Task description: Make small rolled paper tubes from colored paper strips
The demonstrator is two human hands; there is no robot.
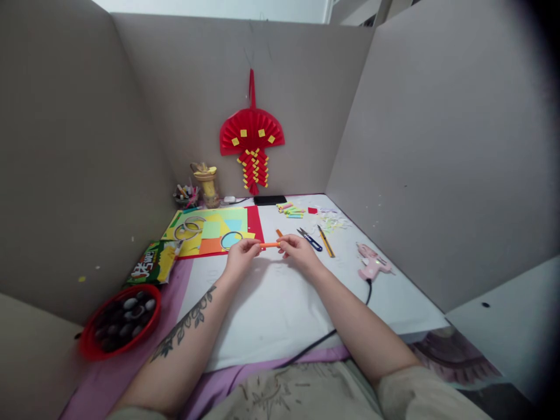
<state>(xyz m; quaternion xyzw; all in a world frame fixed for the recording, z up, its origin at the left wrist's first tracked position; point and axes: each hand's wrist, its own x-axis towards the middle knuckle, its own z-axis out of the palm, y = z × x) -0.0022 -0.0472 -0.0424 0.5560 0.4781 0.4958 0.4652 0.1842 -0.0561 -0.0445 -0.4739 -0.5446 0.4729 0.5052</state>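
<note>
An orange paper roll (270, 245) is stretched level between my two hands over the white table. My left hand (243, 254) pinches its left end, and my right hand (299, 252) has the right end between thumb and fingers. Just behind my right hand lies a small orange strip (279, 233). Dark blue thread snips (310, 239) and a yellow craft knife (326, 241) rest to the right of that hand. Coloured paper sheets (212, 229) with ring-shaped items (231, 240) on them lie behind and left of my left hand.
A pink glue gun (373, 261) lies at right, its black cable (312, 345) running to the front edge. Several small paper rolls (291, 210) and paper scraps (335, 223) are at the back. A red bowl (157, 294) and green snack bag (153, 262) stand left. A red fan ornament (252, 131) hangs behind.
</note>
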